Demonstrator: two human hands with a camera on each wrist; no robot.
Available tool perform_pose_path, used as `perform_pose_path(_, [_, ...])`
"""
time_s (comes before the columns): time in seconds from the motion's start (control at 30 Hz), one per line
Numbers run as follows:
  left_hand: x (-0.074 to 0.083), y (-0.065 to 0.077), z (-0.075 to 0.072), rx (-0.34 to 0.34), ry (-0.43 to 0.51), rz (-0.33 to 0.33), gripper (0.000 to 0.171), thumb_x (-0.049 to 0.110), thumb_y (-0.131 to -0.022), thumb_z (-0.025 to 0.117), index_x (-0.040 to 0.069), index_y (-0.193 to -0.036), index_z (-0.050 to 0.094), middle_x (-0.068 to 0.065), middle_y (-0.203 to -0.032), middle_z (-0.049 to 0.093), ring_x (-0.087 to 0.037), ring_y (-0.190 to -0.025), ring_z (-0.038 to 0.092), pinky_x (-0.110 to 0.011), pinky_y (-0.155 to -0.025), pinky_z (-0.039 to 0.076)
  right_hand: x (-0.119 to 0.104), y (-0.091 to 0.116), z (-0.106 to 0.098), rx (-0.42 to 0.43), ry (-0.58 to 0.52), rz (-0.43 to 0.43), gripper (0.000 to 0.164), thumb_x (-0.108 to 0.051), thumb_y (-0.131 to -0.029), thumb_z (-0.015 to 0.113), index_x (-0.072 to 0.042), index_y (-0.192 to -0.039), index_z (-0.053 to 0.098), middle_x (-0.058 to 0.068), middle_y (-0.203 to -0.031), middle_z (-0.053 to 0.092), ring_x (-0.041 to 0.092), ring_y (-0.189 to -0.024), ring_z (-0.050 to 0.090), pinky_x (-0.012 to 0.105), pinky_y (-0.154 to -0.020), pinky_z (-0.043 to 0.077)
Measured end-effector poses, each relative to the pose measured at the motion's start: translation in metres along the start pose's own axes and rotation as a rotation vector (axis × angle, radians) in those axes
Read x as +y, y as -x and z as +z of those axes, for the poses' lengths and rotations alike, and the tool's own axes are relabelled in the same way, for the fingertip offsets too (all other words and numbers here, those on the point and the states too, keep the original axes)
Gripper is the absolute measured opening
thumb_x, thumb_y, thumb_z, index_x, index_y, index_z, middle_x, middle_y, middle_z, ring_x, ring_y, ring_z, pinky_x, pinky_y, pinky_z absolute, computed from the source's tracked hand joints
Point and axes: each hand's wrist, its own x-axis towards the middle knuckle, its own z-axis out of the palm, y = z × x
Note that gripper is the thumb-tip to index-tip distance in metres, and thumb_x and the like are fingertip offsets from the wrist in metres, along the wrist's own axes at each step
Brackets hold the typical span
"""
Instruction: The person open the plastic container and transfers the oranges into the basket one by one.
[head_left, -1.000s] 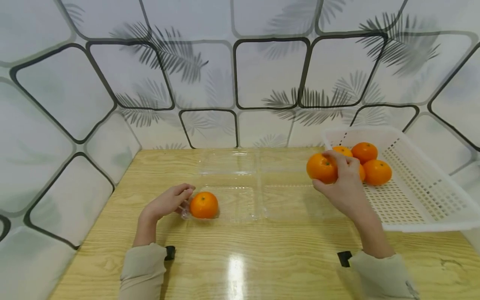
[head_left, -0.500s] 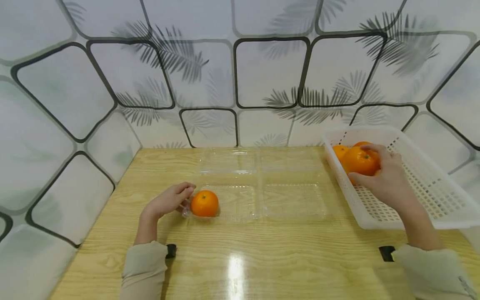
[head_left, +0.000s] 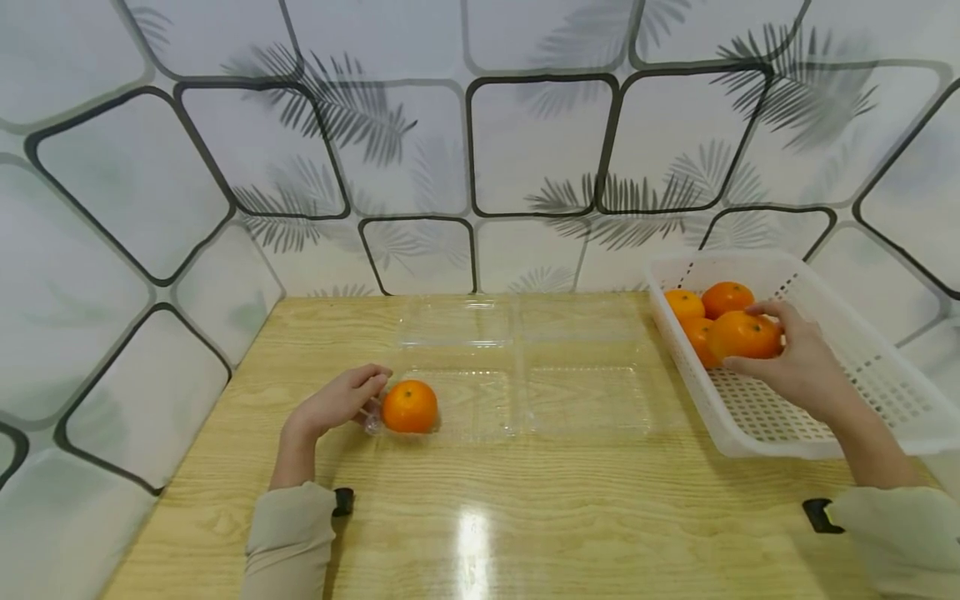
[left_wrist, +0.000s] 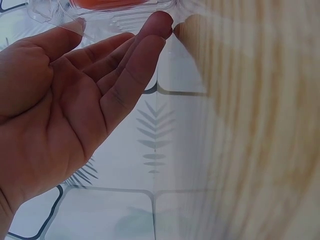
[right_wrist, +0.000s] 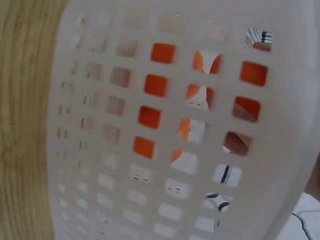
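In the head view my right hand [head_left: 802, 358] reaches into the white basket [head_left: 862, 358] and holds an orange [head_left: 738, 335] between thumb and fingers. Another orange seems to overlap behind it. Beside it lie several more oranges [head_left: 727, 298]. Through the basket wall [right_wrist: 200, 132], the right wrist view shows orange skin and part of my fingers. My left hand [head_left: 337, 402] rests at the left edge of a clear plastic container [head_left: 468, 408], its fingers [left_wrist: 131, 70] loosely extended near the rim. One orange [head_left: 409, 407] sits in that container's front left corner.
The clear container has several compartments across the middle of the wooden table [head_left: 480, 508]. The basket stands at the right, against the patterned wall covering [head_left: 540, 150]. Dark straps [head_left: 822, 515] show at the sleeve cuffs.
My right hand has carried an orange rightward from beside the basket's left rim to the oranges inside it. The left hand and the orange beside it stay in place.
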Motion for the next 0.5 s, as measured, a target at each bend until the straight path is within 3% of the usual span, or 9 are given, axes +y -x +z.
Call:
perform_pose_path(0.1, [0.001,0.001,0.001,0.003,0.001,-0.003,0.05,0.026,-0.11,0.037,-0.009,-0.145,0.037,-0.023,-0.117,0.058,-0.024,-0.083,0.061,-0.036,-0.074,0.056,0.007,-0.001,0.001,-0.018,-0.004,-0.005,0.085,-0.034,-0.089,0.076,0.0,-0.148,0.025,0.044,-0.139,0.022,0.054,-0.113,0.036,0.059,-0.08,0.044])
perform_pose_path(0.3, [0.001,0.001,0.002,0.012,-0.005,-0.005,0.049,0.026,-0.11,0.037,-0.008,-0.145,0.038,-0.021,-0.115,0.058,-0.023,-0.082,0.06,-0.036,-0.073,0.056,0.021,-0.003,0.003,-0.042,-0.033,-0.058,0.082,-0.026,-0.088,0.078,0.002,-0.146,0.028,0.038,-0.137,0.03,0.044,-0.104,0.044,0.03,-0.069,0.044])
perform_pose_path(0.5, [0.001,0.001,0.002,0.019,-0.013,-0.01,0.049,0.025,-0.11,0.037,-0.009,-0.145,0.038,-0.019,-0.111,0.058,-0.023,-0.082,0.059,-0.035,-0.073,0.056,0.032,-0.004,0.003,-0.096,-0.069,-0.051,0.085,-0.024,-0.086,0.079,0.003,-0.146,0.025,0.036,-0.132,0.033,0.042,-0.104,0.048,0.025,-0.067,0.048])
